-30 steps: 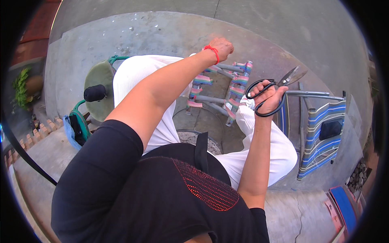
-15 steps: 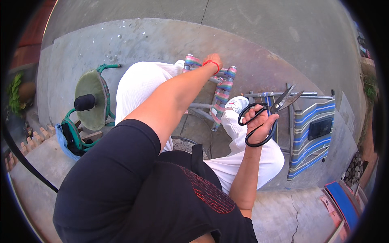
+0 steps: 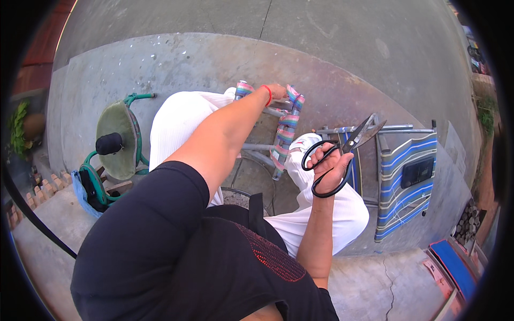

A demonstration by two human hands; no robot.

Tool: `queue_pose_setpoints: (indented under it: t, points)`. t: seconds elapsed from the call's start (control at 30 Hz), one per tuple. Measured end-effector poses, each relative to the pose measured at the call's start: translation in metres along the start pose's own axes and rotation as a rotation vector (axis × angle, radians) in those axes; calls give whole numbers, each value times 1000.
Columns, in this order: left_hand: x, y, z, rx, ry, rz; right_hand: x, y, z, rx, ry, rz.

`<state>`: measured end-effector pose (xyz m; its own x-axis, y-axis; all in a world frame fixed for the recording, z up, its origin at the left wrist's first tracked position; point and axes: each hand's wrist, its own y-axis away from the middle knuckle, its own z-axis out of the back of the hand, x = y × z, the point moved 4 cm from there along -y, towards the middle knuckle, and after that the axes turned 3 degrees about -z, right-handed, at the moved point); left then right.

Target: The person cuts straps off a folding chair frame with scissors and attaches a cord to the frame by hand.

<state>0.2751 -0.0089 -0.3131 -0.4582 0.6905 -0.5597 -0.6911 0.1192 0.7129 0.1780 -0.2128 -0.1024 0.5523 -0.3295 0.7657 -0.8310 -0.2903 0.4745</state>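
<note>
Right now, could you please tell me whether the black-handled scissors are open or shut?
Partly open: the black-handled scissors, held in the right hand, show two blades splayed apart in a narrow V.

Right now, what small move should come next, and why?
Probably close the scissors: the right hand holds them with the blades apart, pointing away from the frame with striped wrapping, while the left hand is over at that frame, so open blades seem to serve no cut yet.
</note>
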Motion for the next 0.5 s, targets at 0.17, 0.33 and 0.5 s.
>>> queue_pose_setpoints:
  t: [0.17, 0.33, 0.5]
  points:
    - [-41, 36, 2, 65, 1130, 89, 1, 0, 14, -32, 11, 30]
    - [-45, 71, 26, 96, 1252, -77, -1, -4, 6, -3, -10, 41]
    - [-65, 91, 9, 136, 1396, -163, -7, -6, 14, -33, -26, 27]
